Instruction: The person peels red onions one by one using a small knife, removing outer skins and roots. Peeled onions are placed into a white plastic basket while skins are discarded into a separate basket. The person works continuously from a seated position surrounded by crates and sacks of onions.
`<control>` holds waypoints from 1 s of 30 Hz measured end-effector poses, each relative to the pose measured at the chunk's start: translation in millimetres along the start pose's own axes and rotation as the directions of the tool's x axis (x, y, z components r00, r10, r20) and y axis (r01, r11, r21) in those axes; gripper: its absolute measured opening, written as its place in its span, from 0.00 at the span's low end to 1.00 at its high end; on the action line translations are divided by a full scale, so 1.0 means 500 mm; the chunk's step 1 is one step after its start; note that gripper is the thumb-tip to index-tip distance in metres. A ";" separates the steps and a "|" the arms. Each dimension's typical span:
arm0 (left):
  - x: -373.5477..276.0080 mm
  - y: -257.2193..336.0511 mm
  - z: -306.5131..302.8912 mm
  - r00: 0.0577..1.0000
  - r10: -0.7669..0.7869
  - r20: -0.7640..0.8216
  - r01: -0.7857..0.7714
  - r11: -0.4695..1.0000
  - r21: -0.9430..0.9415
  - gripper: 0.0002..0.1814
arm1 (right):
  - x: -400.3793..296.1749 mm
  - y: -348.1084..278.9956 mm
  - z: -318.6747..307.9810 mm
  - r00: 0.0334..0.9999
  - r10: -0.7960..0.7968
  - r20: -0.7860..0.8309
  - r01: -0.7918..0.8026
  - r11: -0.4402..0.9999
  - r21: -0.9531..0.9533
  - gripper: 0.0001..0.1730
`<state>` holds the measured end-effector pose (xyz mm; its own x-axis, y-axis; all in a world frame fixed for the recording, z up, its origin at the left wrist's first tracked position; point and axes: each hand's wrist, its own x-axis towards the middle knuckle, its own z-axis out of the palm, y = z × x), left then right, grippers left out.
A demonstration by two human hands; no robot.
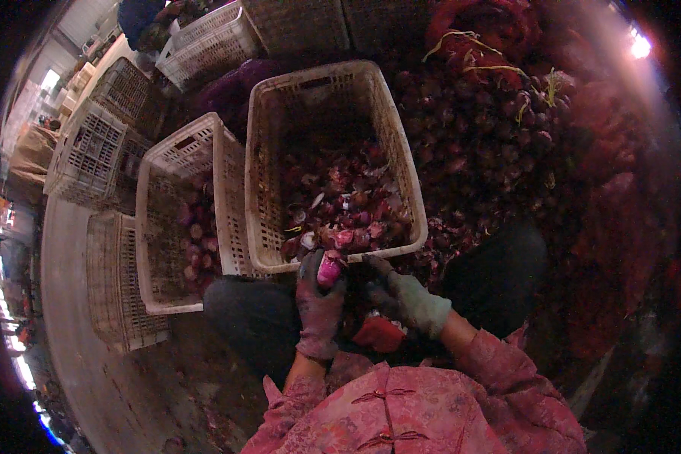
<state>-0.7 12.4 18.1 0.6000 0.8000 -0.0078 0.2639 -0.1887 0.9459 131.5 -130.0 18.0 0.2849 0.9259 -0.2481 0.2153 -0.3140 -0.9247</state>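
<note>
My left hand [320, 309], in a soiled knit work glove, grips a peeled bright-purple onion [330, 269] just over the near rim of a plastic crate [413, 187]. Loose onion skins and scraps [346, 213] lie in that crate. My right hand [414, 301], gloved with dark fingers, is beside the onion and below the crate's near right corner. Its fingers are curled, and shadow hides whether anything is in them. A red item [379, 333] lies between my legs, under my hands.
To the left, a second crate [218, 198] holds several onions. More crates [93, 150] stand behind it. A large heap of red onions [465, 130] spreads on the right, with red mesh sacks [618, 187] beyond. Part of a person [142, 22] shows at the top left.
</note>
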 end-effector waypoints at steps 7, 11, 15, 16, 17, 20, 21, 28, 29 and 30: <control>-0.003 -0.002 -0.006 0.997 -0.057 0.053 0.065 0.984 -0.167 0.33 | 0.000 -0.078 -0.013 0.998 -0.055 0.038 0.056 0.998 -0.029 0.38; 0.001 0.005 -0.005 0.998 0.007 0.064 -0.004 0.999 -0.048 0.34 | 0.004 -0.066 -0.018 0.998 -0.066 0.010 0.067 0.979 -0.191 0.38; 0.000 -0.003 -0.001 0.998 0.038 0.042 -0.039 0.999 0.017 0.34 | 0.002 -0.077 -0.023 1.000 -0.001 0.006 0.003 0.956 -0.293 0.36; 0.000 0.000 0.002 0.998 0.050 0.036 -0.051 0.998 0.035 0.34 | 0.008 -0.049 -0.016 0.999 0.043 -0.001 -0.041 0.949 -0.312 0.36; 0.001 0.008 0.002 0.997 0.074 0.029 -0.075 0.995 0.065 0.33 | 0.011 -0.029 -0.013 0.996 0.086 -0.008 -0.084 0.940 -0.331 0.36; 0.001 0.004 -0.004 0.998 0.062 0.009 -0.062 0.998 0.023 0.32 | 0.014 -0.016 -0.023 0.987 0.160 0.028 -0.149 0.962 -0.228 0.36; 0.003 0.011 -0.004 0.999 0.043 0.007 -0.043 0.999 -0.015 0.31 | 0.014 -0.012 -0.020 0.987 0.160 -0.008 -0.159 0.981 -0.109 0.36; -0.005 0.051 -0.006 0.967 -0.245 0.066 0.248 0.860 -0.447 0.31 | 0.009 -0.013 -0.001 0.999 -0.047 0.010 0.043 0.962 0.270 0.37; -0.001 0.028 -0.003 0.989 -0.145 0.034 0.148 0.942 -0.301 0.31 | -0.004 -0.046 -0.008 0.997 -0.053 0.052 0.040 0.973 0.225 0.37; 0.002 0.017 -0.001 0.999 -0.038 0.016 0.040 0.989 -0.141 0.31 | -0.003 -0.048 -0.006 0.997 -0.050 0.052 0.045 0.994 0.100 0.37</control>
<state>1.6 11.7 26.3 0.6013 0.7975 -0.0490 0.1784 -0.0743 0.9811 128.5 -124.4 41.4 0.2244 0.9503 -0.2159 0.1338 -0.2495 -0.9591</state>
